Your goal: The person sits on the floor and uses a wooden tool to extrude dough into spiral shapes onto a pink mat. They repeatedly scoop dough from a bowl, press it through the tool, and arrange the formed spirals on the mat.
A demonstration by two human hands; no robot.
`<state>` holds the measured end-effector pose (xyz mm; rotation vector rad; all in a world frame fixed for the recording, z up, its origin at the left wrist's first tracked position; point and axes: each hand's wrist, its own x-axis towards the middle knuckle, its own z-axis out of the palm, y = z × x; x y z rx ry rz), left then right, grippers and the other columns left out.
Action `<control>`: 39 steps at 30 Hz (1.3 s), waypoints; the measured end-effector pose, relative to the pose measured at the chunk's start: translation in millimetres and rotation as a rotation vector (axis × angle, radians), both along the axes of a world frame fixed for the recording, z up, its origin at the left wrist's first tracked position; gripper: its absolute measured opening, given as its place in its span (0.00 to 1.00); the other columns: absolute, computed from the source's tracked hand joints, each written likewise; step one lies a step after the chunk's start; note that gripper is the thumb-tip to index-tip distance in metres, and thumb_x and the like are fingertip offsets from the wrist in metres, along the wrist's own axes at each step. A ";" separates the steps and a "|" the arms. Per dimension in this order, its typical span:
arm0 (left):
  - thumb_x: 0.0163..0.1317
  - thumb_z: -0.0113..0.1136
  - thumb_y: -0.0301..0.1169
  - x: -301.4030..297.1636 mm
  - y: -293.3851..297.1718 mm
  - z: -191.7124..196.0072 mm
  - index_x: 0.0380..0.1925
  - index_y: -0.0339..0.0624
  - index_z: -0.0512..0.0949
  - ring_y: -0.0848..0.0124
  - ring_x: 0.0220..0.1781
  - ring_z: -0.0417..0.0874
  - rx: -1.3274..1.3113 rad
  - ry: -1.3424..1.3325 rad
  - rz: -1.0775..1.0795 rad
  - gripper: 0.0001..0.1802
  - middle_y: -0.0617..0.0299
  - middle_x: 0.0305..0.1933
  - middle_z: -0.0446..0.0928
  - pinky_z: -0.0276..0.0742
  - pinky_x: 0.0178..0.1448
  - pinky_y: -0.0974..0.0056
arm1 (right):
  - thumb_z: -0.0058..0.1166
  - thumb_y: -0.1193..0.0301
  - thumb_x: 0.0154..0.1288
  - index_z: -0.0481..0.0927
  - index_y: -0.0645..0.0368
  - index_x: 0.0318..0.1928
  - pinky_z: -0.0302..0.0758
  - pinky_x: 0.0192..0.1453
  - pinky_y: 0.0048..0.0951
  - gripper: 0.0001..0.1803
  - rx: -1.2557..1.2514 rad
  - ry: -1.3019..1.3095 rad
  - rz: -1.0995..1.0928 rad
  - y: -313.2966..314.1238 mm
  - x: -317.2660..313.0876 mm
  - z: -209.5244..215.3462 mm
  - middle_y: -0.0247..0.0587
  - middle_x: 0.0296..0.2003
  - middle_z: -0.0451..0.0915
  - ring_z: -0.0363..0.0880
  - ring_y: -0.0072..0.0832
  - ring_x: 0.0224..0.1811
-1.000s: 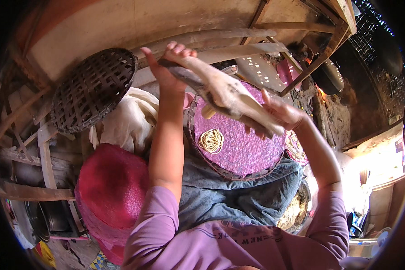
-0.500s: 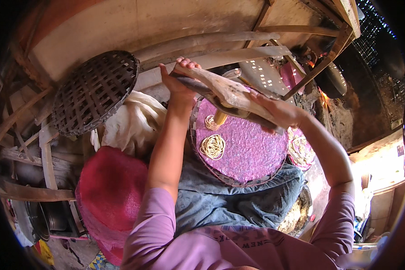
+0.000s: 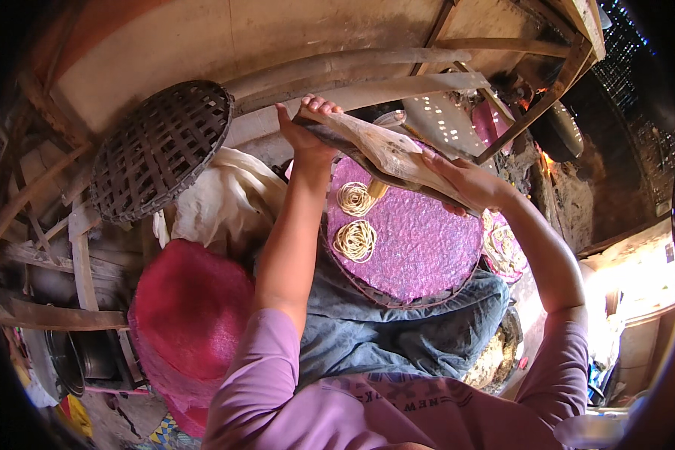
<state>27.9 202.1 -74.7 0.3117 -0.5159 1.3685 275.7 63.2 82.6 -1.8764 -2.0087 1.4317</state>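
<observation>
Nearest the body, a blue denim cloth (image 3: 397, 330) over the lap, carrying a round purple woven tray (image 3: 420, 240). To the tray's left, down low, a stack of red mesh mats (image 3: 187, 315); above that, bundled cream cloth (image 3: 229, 199), then a dark woven bamboo basket (image 3: 161, 146) leaning further out.

On the tray itself, two pale noodle coils (image 3: 355, 240) laid near its left edge, one just beyond the other, close but not touching. Rest of the purple surface bare, so judged early in the filling: two nests down, most of the tray left to cover.

Held above the tray's far rim, a long noodle press (image 3: 382, 154) wrapped in pale sacking, lying slantwise from upper left to lower right. Left hand (image 3: 305, 129) closed round its far-left end, fingers curled over the top; right hand (image 3: 465, 180) clamped on its lower right end. Hands well apart, one at each end. A yellowish strand or spout (image 3: 377, 187) hanging from the press's underside just over the farther coil; cannot tell whether dough is running.

To the tray's right, partly hidden under the right forearm, another purple tray (image 3: 506, 251) bearing coils. Beyond the tray, pale wooden poles (image 3: 352, 64) and a frame, with a fire glow (image 3: 547, 157) at far right.
</observation>
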 end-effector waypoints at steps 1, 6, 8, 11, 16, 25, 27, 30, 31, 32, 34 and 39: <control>0.64 0.38 0.64 3.7 5.0 -3.1 0.28 0.51 0.75 0.68 0.31 0.76 0.035 -0.025 -0.009 0.30 0.68 0.27 0.76 0.70 0.48 0.57 | 0.26 0.33 0.70 0.81 0.60 0.40 0.72 0.22 0.28 0.43 -0.002 -0.063 0.015 5.0 3.6 -2.2 0.37 0.17 0.74 0.74 0.24 0.16; 0.67 0.38 0.62 1.5 16.5 -13.7 0.28 0.51 0.76 0.69 0.31 0.76 0.106 -0.076 -0.028 0.29 0.69 0.27 0.76 0.70 0.48 0.59 | 0.20 0.30 0.67 0.72 0.63 0.60 0.85 0.31 0.31 0.50 -0.304 0.537 -0.132 20.0 12.8 -36.7 0.54 0.33 0.81 0.84 0.32 0.25; 0.67 0.40 0.59 -0.3 13.4 -16.5 0.27 0.51 0.74 0.72 0.30 0.76 0.008 -0.087 0.004 0.26 0.71 0.26 0.75 0.70 0.46 0.60 | 0.22 0.30 0.67 0.70 0.62 0.61 0.85 0.32 0.35 0.49 -0.420 0.884 -0.261 20.9 2.7 -71.1 0.55 0.33 0.80 0.83 0.33 0.24; 0.68 0.36 0.65 -1.9 8.5 -19.3 0.23 0.55 0.71 0.75 0.26 0.73 -0.194 -0.115 0.005 0.30 0.74 0.21 0.70 0.69 0.40 0.65 | 0.24 0.31 0.68 0.70 0.59 0.61 0.85 0.33 0.36 0.46 -0.567 1.283 -0.208 27.8 -9.3 -119.0 0.52 0.30 0.80 0.81 0.32 0.22; 0.68 0.40 0.64 -9.4 12.0 -19.5 0.23 0.56 0.70 0.77 0.22 0.72 -0.243 -0.190 0.033 0.28 0.77 0.20 0.69 0.69 0.37 0.66 | 0.30 0.37 0.71 0.70 0.57 0.60 0.84 0.32 0.33 0.38 -0.672 1.231 -0.177 42.9 -4.5 -149.4 0.48 0.29 0.79 0.80 0.29 0.21; 0.66 0.44 0.63 -34.6 22.5 23.6 0.23 0.56 0.71 0.76 0.24 0.74 0.027 -0.192 -0.012 0.27 0.77 0.21 0.71 0.71 0.39 0.64 | 0.33 0.44 0.75 0.65 0.60 0.64 0.81 0.28 0.30 0.34 -0.202 0.537 0.087 47.2 -19.5 -121.8 0.47 0.31 0.81 0.79 0.28 0.20; 0.66 0.43 0.65 -36.2 23.5 39.4 0.23 0.55 0.72 0.76 0.24 0.75 0.111 -0.170 -0.053 0.28 0.77 0.21 0.72 0.72 0.39 0.63 | 0.33 0.42 0.74 0.65 0.60 0.65 0.81 0.28 0.29 0.36 -0.137 0.525 0.133 45.2 -19.8 -99.8 0.47 0.31 0.81 0.80 0.28 0.20; 0.65 0.41 0.68 -39.0 27.8 57.6 0.23 0.53 0.72 0.71 0.26 0.76 0.262 -0.108 -0.108 0.32 0.73 0.22 0.73 0.71 0.42 0.59 | 0.32 0.39 0.73 0.66 0.61 0.64 0.80 0.28 0.28 0.38 -0.093 0.509 0.216 47.5 -13.9 -59.7 0.46 0.33 0.82 0.80 0.27 0.21; 0.64 0.39 0.69 -39.4 30.5 60.6 0.23 0.52 0.72 0.70 0.26 0.76 0.262 -0.061 -0.093 0.33 0.71 0.22 0.73 0.71 0.43 0.58 | 0.31 0.38 0.72 0.66 0.61 0.64 0.80 0.28 0.28 0.40 -0.220 0.566 0.122 49.8 -8.4 -46.4 0.46 0.34 0.82 0.80 0.27 0.22; 0.64 0.38 0.70 -37.7 33.6 61.1 0.23 0.51 0.72 0.68 0.27 0.76 0.257 0.000 -0.068 0.35 0.69 0.22 0.72 0.71 0.44 0.57 | 0.30 0.35 0.71 0.68 0.61 0.62 0.80 0.28 0.27 0.42 -0.410 0.700 0.082 54.5 0.3 -30.5 0.45 0.35 0.82 0.80 0.26 0.23; 0.63 0.39 0.70 -31.3 41.2 55.0 0.24 0.50 0.72 0.66 0.29 0.76 0.187 0.102 0.006 0.35 0.67 0.23 0.73 0.70 0.46 0.57 | 0.23 0.34 0.70 0.72 0.60 0.56 0.79 0.30 0.24 0.43 -0.291 0.495 -0.004 57.0 6.4 -20.5 0.51 0.33 0.81 0.79 0.28 0.21; 0.57 0.33 0.77 2.5 59.6 12.7 0.23 0.47 0.71 0.64 0.27 0.72 -0.279 0.119 0.031 0.42 0.64 0.21 0.70 0.68 0.45 0.56 | 0.23 0.36 0.73 0.78 0.60 0.42 0.71 0.24 0.28 0.41 -0.146 0.019 0.002 73.3 4.9 -28.6 0.35 0.17 0.72 0.73 0.23 0.18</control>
